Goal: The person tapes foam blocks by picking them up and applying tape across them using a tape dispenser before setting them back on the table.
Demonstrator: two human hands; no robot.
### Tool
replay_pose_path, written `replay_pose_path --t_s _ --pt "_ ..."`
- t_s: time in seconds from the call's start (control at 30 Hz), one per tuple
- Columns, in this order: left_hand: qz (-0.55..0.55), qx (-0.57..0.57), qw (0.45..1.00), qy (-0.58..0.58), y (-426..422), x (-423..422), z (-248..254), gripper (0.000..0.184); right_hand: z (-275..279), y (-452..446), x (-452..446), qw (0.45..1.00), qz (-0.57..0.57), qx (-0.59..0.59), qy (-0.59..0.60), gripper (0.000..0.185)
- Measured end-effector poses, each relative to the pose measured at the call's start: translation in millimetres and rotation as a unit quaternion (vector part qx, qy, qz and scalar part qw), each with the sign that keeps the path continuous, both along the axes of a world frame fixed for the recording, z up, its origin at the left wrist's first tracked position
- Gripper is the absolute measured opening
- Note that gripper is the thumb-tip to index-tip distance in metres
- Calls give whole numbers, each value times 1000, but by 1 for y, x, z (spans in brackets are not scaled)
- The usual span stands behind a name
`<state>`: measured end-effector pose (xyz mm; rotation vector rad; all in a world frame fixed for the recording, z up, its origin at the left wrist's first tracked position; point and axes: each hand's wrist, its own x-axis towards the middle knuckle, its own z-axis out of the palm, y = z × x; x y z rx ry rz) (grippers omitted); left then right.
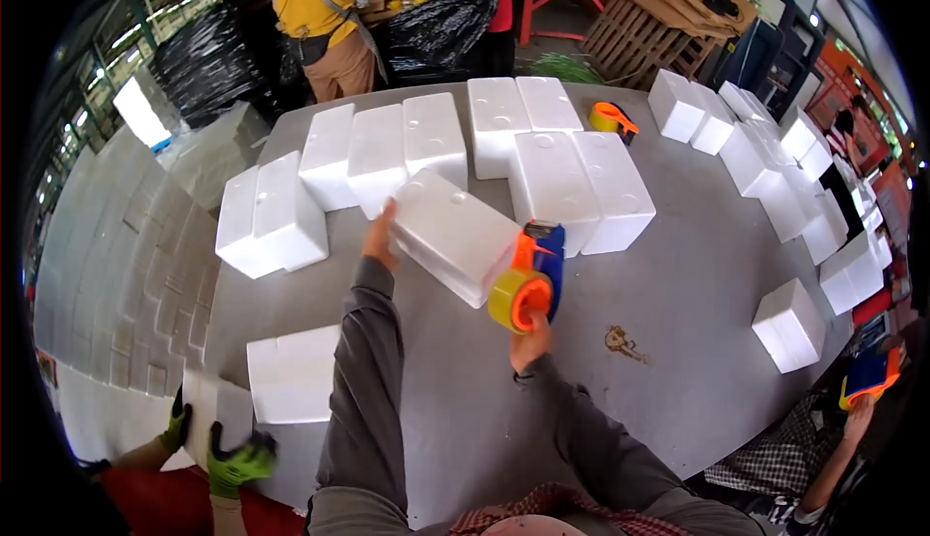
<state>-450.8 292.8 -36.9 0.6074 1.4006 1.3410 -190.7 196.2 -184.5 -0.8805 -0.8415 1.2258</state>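
Observation:
A white foam box (455, 226) sits tilted to my view in the middle of the grey table. My left hand (381, 236) is pressed to its left side, with the thumb up along the edge and the other fingers mostly hidden. My right hand (531, 337) is closed around an orange and blue tape dispenser (544, 260), which carries a roll of yellow tape (509, 301). The dispenser is at the box's right end; whether tape is stuck to the box I cannot tell.
More foam boxes (407, 139) stand in groups along the table (465, 420). Another tape dispenser (612, 120) lies at the back. At lower left, a person's green gloves (237, 460) handle a box; at right, another person's hand (858, 420) holds a dispenser. Stacked boxes (116, 255) rise at left.

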Motion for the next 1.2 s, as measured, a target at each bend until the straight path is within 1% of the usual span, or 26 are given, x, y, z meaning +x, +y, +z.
replay_pose_path --t_s 0.03,0.07,0.1,0.13,0.3,0.4,0.47,0.5,0.53,0.57,0.6,0.63,0.67,0.7,0.73,0.77,0.8,0.83,0.87,0.9,0.93,1.0,1.03,1.1,1.13,1.2 --pt "-39 -17 998 -41 7 3 -10 91 3 6 -10 1000 -17 -3 -25 36" --pt "4 -28 1000 5 18 -1 -28 86 8 11 -19 998 -33 -8 -50 36" --pt "1 -33 999 11 11 2 -23 86 35 9 -27 984 2 -24 176 39" --pt "-10 -25 1000 17 -2 8 -11 82 51 6 -32 918 36 -38 394 41" --pt "-12 -50 999 -8 -86 51 -15 72 59 -54 36 926 102 -3 364 50" --pt "-43 -37 998 -12 -168 111 -14 66 68 -147 97 924 65 -103 363 51" --pt "-60 -48 997 -17 -227 156 -4 60 79 -216 139 926 78 -76 362 51" --pt "-75 -65 994 -37 -252 174 -3 60 87 -246 157 932 57 -89 346 51" --pt "-68 -53 995 -44 -278 188 -4 56 96 -279 171 995 15 -95 41 50" --pt "-61 -42 996 -49 -300 199 -7 52 102 -307 188 987 -1 -104 -121 49" --pt "-70 -58 994 -63 -315 207 -12 52 109 -335 204 953 -21 -117 -280 48" --pt "-63 -18 997 33 -323 209 -16 46 114 -356 223 978 -12 -161 -129 51" --pt "-53 29 989 132 -329 213 -16 40 119 -371 239 981 -3 -194 29 54" --pt "-50 26 990 131 -335 221 -4 40 122 -379 251 958 9 -217 188 58" --pt "-26 95 951 293 -342 230 19 38 146 -370 251 988 -29 -148 20 60" --pt "1 158 879 450 -347 238 42 37 170 -362 250 979 -93 -93 -152 63" --pt "-122 150 952 236 -351 246 65 31 185 -358 248 962 -116 -33 -245 63" --pt "-233 136 963 6 -353 255 84 27 195 -354 249 932 -136 31 -334 63" --pt "-294 82 943 -130 -352 265 93 24 202 -347 253 887 -112 100 -436 63" --pt "-348 31 899 -265 -351 273 100 22 212 -338 250 841 -97 156 -509 62" --pt "-337 37 904 -261 -350 280 107 22 222 -329 247 788 -89 215 -570 61" --pt "-336 -40 872 -353 -348 285 116 20 233 -319 241 782 -64 231 -575 62" --pt "-330 -33 875 -352 -350 281 111 20 235 -313 239 774 -45 238 -585 62" --pt "-286 -19 838 -464 -351 274 90 25 238 -302 233 779 -27 239 -579 64" --pt "-281 -12 841 -463 -346 266 84 25 243 -294 226 780 -18 252 -572 63" --pt "-244 115 934 -235 -334 243 72 14 260 -276 216 780 -4 271 -564 63"
